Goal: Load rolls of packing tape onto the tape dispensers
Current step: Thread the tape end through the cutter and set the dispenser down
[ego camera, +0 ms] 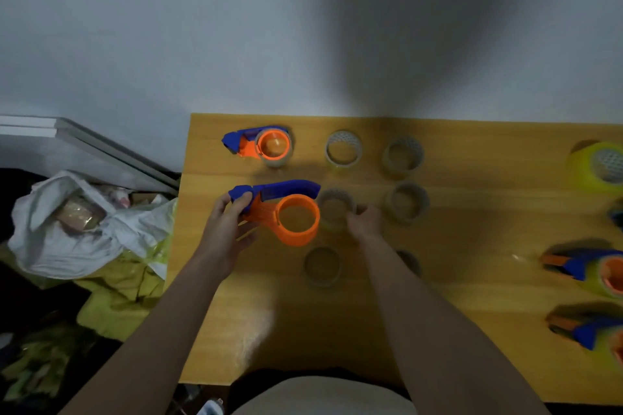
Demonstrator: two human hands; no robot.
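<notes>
My left hand point(226, 229) grips the blue and orange tape dispenser point(286, 209) by its handle end, holding it just above the wooden table point(472, 330); its orange drum is bare. My right hand point(365, 222) closes around a clear tape roll point(335, 209) right beside that drum. A second dispenser point(261, 144) lies at the back left with a roll around its orange drum. Loose clear rolls point(344, 148) point(403, 155) point(408, 202) point(323, 265) stand about the table's middle.
Two more blue and orange dispensers point(586, 268) point(593, 333) with yellowish rolls lie at the right edge, and a large yellow roll point(598, 165) sits at the back right. A white bag point(77, 229) and clutter fill the floor left of the table.
</notes>
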